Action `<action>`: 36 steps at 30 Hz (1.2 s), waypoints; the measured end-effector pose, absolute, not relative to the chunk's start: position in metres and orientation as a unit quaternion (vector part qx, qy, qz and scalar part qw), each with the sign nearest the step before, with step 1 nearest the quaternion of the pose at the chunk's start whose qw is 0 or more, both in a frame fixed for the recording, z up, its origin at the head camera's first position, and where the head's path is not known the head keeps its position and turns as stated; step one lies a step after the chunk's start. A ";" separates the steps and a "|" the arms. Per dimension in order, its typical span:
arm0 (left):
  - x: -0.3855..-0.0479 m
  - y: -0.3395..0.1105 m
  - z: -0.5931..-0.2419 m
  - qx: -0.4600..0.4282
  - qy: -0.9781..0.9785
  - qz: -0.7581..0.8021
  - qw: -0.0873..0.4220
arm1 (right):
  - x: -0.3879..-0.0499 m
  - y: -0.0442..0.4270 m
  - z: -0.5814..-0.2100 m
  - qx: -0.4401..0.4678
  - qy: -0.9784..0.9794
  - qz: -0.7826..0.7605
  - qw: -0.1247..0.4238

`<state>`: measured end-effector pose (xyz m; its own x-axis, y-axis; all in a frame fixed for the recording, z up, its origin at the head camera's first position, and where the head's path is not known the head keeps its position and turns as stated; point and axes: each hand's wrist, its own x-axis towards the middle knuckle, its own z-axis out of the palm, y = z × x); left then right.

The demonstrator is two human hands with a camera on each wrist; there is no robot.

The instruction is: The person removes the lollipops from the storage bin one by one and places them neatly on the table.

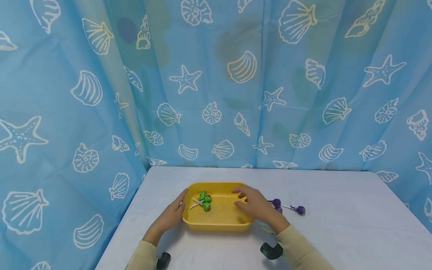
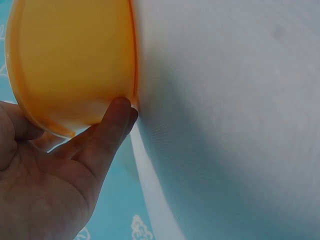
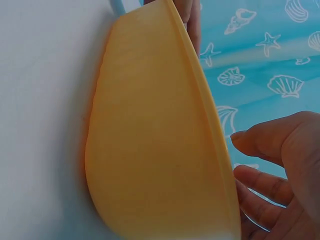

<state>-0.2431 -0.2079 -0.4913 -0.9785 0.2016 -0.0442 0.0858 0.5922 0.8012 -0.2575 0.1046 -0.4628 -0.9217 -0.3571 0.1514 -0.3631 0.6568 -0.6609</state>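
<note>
A yellow tray [image 1: 219,227] stands on the white table, between my two hands. My left hand [image 1: 171,215] holds its left end; in the left wrist view the fingers [image 2: 102,142] lie along the outer wall and the thumb reaches the rim. Over the right end is my right hand [image 1: 254,204], thumb and fingers apart, with nothing seen between them. The right wrist view shows that hand beside the tray's rim [image 3: 210,110]. Green-wrapped lollipops [image 1: 206,205] lie in the tray's left part, white sticks pointing left.
Purple-wrapped lollipops [image 1: 299,210] lie on the white table [image 1: 344,225] right of the tray, partly hidden by my right hand. Dark wrist devices [image 1: 271,251] sit near both sleeves. A blue shell-patterned curtain [image 1: 209,86] hangs behind and at the sides.
</note>
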 end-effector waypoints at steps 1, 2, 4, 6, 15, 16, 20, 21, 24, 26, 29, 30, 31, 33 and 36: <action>-0.243 -0.208 -0.491 0.083 0.890 0.444 0.064 | -0.258 0.103 -0.463 0.200 -0.910 0.362 0.002; -0.243 -0.208 -0.491 0.086 0.890 0.443 0.061 | -0.258 0.101 -0.463 0.202 -0.910 0.362 -0.001; -0.243 -0.209 -0.492 0.092 0.890 0.443 0.058 | -0.259 0.098 -0.464 0.208 -0.910 0.359 -0.005; -0.243 -0.209 -0.492 0.096 0.890 0.443 0.055 | -0.260 0.094 -0.464 0.215 -0.911 0.353 -0.008; -0.243 -0.208 -0.492 0.090 0.892 0.439 0.058 | -0.263 0.070 -0.468 0.255 -0.908 0.332 -0.032; -0.243 -0.208 -0.491 0.090 0.892 0.440 0.058 | -0.263 0.067 -0.468 0.257 -0.907 0.331 -0.039; -0.243 -0.208 -0.491 0.090 0.891 0.441 0.059 | -0.263 0.056 -0.470 0.261 -0.905 0.332 -0.058; -0.243 -0.208 -0.491 0.090 0.892 0.440 0.059 | -0.263 0.054 -0.470 0.262 -0.903 0.334 -0.063; -0.243 -0.208 -0.491 0.088 0.893 0.438 0.062 | -0.265 0.045 -0.473 0.266 -0.901 0.335 -0.069; -0.243 -0.208 -0.490 0.086 0.892 0.440 0.059 | -0.267 0.040 -0.473 0.269 -0.901 0.332 -0.068; -0.243 -0.207 -0.490 0.085 0.890 0.444 0.059 | -0.270 0.032 -0.475 0.269 -0.904 0.327 -0.063; -0.244 -0.207 -0.490 0.086 0.889 0.445 0.061 | -0.271 0.029 -0.475 0.267 -0.905 0.325 -0.063; -0.244 -0.207 -0.491 0.086 0.889 0.445 0.061 | -0.271 0.027 -0.476 0.265 -0.906 0.323 -0.063; -0.244 -0.207 -0.492 0.089 0.890 0.443 0.063 | -0.272 0.023 -0.477 0.259 -0.909 0.321 -0.067; -0.244 -0.207 -0.493 0.091 0.889 0.444 0.062 | -0.272 0.018 -0.478 0.248 -0.912 0.318 -0.075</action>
<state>-0.2440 -0.2072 -0.4925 -0.9757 0.2170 -0.0299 0.1066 0.5895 0.8007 -0.2717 0.0181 -0.4785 -0.8662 -0.4993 0.0208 -0.4041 0.6754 -0.6169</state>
